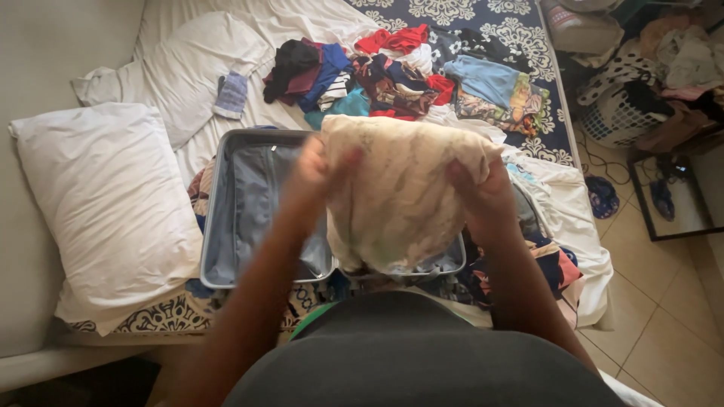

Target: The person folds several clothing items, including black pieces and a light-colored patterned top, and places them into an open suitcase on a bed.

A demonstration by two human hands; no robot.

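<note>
Both my hands hold up a cream patterned garment [400, 188] above an open grey suitcase [245, 203] that lies on the bed. My left hand [320, 169] grips the garment's upper left edge. On the upper right edge my right hand [479, 188] is closed over the cloth. The garment hangs down and hides the suitcase's right half. The left half of the suitcase shows a grey zipped lining.
A heap of mixed clothes [400, 71] lies further up the bed. Two white pillows [105, 203] rest at the left. A laundry basket [622, 105] full of clothes and a mirror [675, 192] stand on the tiled floor at the right.
</note>
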